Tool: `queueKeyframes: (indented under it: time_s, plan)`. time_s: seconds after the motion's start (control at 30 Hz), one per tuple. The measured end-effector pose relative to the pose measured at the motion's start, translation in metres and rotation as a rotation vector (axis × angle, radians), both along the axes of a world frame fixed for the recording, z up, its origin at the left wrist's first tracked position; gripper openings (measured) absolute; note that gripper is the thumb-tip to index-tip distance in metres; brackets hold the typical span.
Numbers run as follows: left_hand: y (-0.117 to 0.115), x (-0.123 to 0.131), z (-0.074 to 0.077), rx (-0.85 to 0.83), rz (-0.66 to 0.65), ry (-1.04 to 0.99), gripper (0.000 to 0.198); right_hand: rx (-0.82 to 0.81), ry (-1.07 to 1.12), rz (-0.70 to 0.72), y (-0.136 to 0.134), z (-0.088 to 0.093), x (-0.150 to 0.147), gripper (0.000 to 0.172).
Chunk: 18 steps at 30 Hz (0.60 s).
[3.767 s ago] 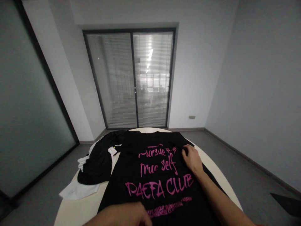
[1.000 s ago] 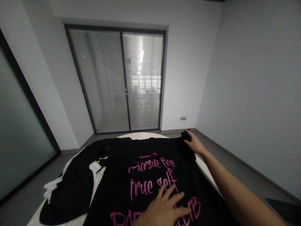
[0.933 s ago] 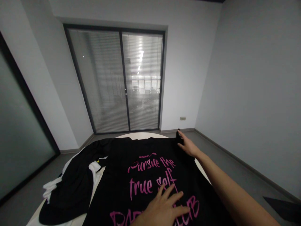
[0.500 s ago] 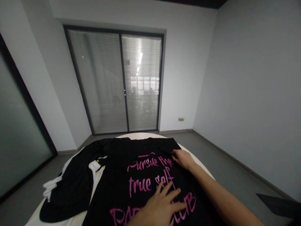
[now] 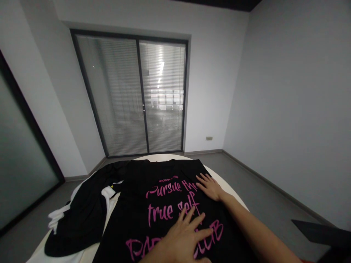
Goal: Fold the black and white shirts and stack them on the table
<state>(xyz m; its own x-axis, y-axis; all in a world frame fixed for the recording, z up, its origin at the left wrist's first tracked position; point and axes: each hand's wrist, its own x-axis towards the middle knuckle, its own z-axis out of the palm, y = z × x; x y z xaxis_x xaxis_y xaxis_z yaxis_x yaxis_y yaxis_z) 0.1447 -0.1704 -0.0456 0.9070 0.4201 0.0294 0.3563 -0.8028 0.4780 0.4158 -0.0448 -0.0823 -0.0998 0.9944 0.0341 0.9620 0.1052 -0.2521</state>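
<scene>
A black T-shirt (image 5: 131,212) with pink lettering lies spread on the round white table (image 5: 160,157). My left hand (image 5: 182,233) rests flat on its printed front, fingers spread over the lower words. Farther up, at the shirt's right side, my right hand (image 5: 208,186) lies with fingers stretched out, touching the cloth near the sleeve. Neither hand grips anything. The shirt's bottom hem is out of view.
Left of the shirt lies a pile of black clothes (image 5: 79,215) with white cloth (image 5: 56,217) poking out. A dark flat object (image 5: 318,233) stands at the lower right. Behind the table are glass doors with blinds (image 5: 128,98).
My right hand has gone from bent fingers at the shirt's right edge to lying spread and flat on it. The left hand stays pressed on the print.
</scene>
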Motion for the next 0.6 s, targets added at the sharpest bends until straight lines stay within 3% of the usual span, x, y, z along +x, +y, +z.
queueKeyframes:
  time_s: [0.33, 0.5, 0.6]
  plan:
    - [0.001, 0.002, -0.006, 0.009, 0.010, -0.009, 0.074, 0.023, 0.051, -0.084, 0.002, 0.006, 0.018, 0.058]
    - [-0.002, 0.003, -0.005, 0.013, 0.027, -0.031, 0.070, 0.058, 0.085, -0.387, 0.001, 0.020, 0.037, 0.050]
    - [-0.004, 0.003, -0.004, 0.018, 0.045, -0.033, 0.068, -0.022, 0.093, -0.443, 0.001, 0.019, 0.047, 0.042]
